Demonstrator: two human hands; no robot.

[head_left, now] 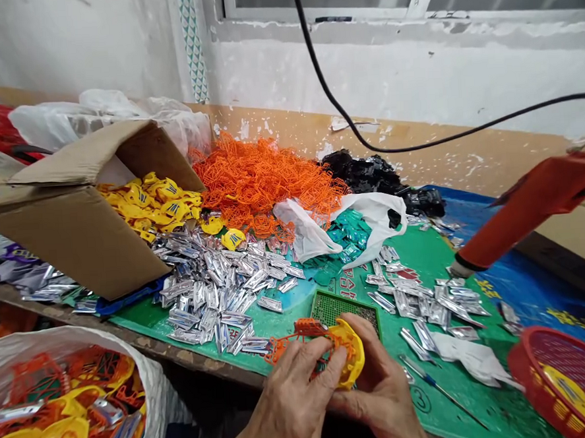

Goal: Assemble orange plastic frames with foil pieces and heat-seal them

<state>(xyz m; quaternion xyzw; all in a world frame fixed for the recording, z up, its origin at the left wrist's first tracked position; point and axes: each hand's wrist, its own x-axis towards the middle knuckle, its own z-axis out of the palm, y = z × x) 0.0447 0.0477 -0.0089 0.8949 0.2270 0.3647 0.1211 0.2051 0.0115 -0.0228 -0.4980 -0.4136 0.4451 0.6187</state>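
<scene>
Low in the middle of the head view, both hands meet over the front edge of the green-covered table. My left hand [296, 390] is closed on an orange plastic lattice piece [280, 345], pressed up to a curved yellow plastic shell [356, 354]. My right hand [379, 379] wraps round the shell from the right, its fingers behind the rim. The inner joint between the two pieces is partly covered by my fingers. Just behind the hands lies a green mesh tray [344, 303]. Many silver foil packets [205, 300] are spread left of it.
A cardboard box [70, 239] spills yellow shells [157, 201] beside an orange lattice heap [265, 174]. A white sack [159, 386] of mixed parts stands front left. To the right are a screwdriver [444, 388], a red basket [544, 375] and a hanging orange tool [530, 211] with a black cable.
</scene>
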